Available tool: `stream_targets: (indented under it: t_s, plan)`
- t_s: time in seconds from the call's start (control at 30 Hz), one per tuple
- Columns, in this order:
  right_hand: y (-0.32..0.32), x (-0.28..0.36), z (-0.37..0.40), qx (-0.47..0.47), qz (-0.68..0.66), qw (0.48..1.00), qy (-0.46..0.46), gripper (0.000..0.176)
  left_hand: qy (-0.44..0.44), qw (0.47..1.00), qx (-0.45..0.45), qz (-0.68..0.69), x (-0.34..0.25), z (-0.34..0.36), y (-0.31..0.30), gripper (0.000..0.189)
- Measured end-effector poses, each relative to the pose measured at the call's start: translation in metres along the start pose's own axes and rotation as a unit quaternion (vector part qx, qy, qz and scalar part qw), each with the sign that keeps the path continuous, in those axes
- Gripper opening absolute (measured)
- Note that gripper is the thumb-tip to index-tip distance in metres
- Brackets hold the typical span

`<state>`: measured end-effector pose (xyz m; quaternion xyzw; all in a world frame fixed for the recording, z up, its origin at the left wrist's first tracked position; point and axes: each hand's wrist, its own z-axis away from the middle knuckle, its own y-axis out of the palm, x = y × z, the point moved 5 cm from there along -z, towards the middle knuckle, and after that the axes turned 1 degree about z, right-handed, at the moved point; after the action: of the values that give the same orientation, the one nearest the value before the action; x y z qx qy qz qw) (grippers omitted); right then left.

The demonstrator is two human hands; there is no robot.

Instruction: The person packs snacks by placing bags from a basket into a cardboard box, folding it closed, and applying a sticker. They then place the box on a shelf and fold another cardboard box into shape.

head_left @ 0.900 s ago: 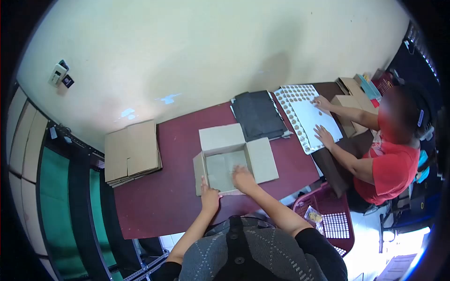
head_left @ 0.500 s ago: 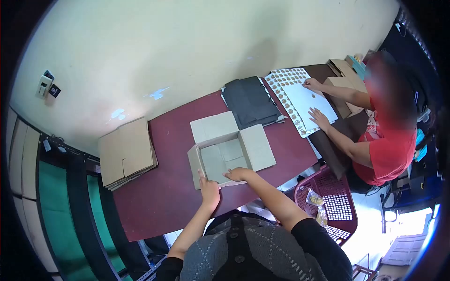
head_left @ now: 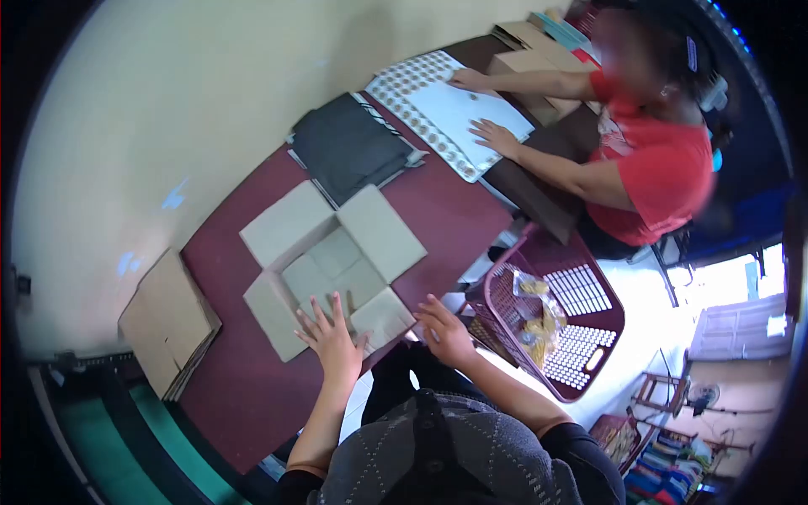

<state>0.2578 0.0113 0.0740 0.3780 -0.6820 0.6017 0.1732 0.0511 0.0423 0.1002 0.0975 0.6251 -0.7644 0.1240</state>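
Flattened cardboard is stacked at the left end of the desk. To its right an open box is set, flaps spread. The left hand is held over its near side, fingers splayed. By the near-right corner the right hand is held, fingers loosely parted; contact cannot be told. Packets are held in a basket.

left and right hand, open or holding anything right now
Left hand: open, spread at the near side of the box, holding nothing.
Right hand: open, loosely bent beside the box, nothing seen in it.
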Motion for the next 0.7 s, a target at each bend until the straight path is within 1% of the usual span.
stream_targets:
  t_s: [0.03,0.07,0.13,0.17,0.2,0.27,0.33,0.4,0.47,0.5,0.53,0.57,0.6,0.67,0.7]
  plan:
    - [-0.007,-0.016,0.021,-0.007,0.022,0.999,0.048,0.026,0.036,0.999,-0.011,0.007,-0.01,0.0,0.002,0.087]
    - [-0.018,-0.035,0.04,-0.017,0.046,0.994,0.093,0.025,0.052,0.999,-0.007,0.006,-0.023,-0.002,0.007,0.087]
    - [-0.039,-0.062,0.079,-0.065,0.048,0.984,0.159,0.023,0.133,0.99,-0.01,0.034,-0.054,0.003,0.011,0.083]
    - [-0.052,-0.078,0.098,-0.094,0.037,0.976,0.191,0.021,0.161,0.986,0.009,0.037,-0.074,0.006,0.013,0.08]
    - [-0.066,-0.086,0.114,-0.128,0.047,0.963,0.231,0.018,0.177,0.984,0.011,0.03,-0.086,0.009,0.018,0.08]
    - [-0.09,-0.118,0.159,-0.181,0.082,0.938,0.284,0.017,0.256,0.964,0.007,0.073,-0.12,0.023,0.033,0.077]
    - [-0.107,-0.149,0.2,-0.213,0.1,0.914,0.331,0.017,0.285,0.956,0.02,0.073,-0.152,0.037,0.049,0.076]
    - [-0.125,-0.183,0.244,-0.241,0.116,0.899,0.348,0.017,0.323,0.942,0.043,0.076,-0.188,0.05,0.073,0.075]
    - [-0.135,-0.221,0.293,-0.218,0.14,0.858,0.444,0.019,0.349,0.933,0.055,0.066,-0.222,0.061,0.104,0.074]
    - [-0.141,-0.243,0.315,-0.224,0.049,0.838,0.495,0.024,0.359,0.928,0.077,0.065,-0.242,0.065,0.123,0.073]
    - [-0.137,-0.269,0.339,-0.216,-0.019,0.785,0.581,0.032,0.369,0.922,0.1,0.062,-0.262,0.068,0.142,0.072]
    - [-0.13,-0.294,0.36,-0.241,-0.053,0.774,0.583,0.035,0.386,0.914,0.105,0.068,-0.281,0.072,0.161,0.068]
    - [-0.122,-0.319,0.379,-0.266,-0.088,0.763,0.583,0.039,0.396,0.909,0.112,0.062,-0.297,0.074,0.185,0.068]
    - [-0.111,-0.352,0.407,-0.268,-0.115,0.721,0.629,0.046,0.427,0.883,0.184,0.068,-0.329,0.079,0.237,0.065]
    - [-0.105,-0.364,0.417,-0.274,-0.139,0.699,0.646,0.049,0.433,0.877,0.206,0.025,-0.347,0.086,0.255,0.058]
